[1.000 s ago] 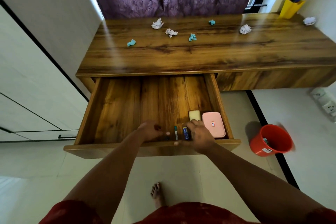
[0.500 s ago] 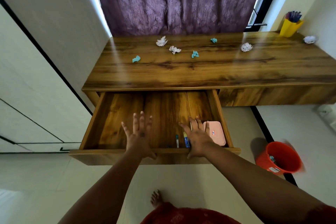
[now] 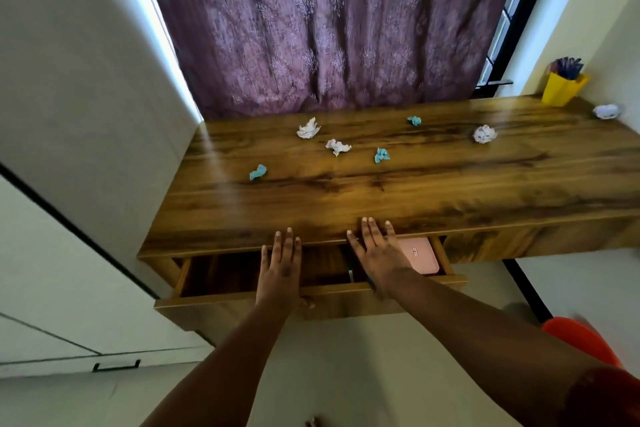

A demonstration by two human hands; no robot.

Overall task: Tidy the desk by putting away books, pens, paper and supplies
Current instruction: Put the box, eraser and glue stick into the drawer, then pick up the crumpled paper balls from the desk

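While drawer sits nearly closed at 6 o'clock under desk, left hand and right hand lie flat, fingers straight, gripping nothing. Drawer likely rigid, slides easy; push front panel. Paper scraps at 12: light, crushable.

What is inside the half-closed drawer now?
In the drawer a pink case lies at the right end. A thin pen-like object shows between the hands. The desk top and right hand hide the rest.
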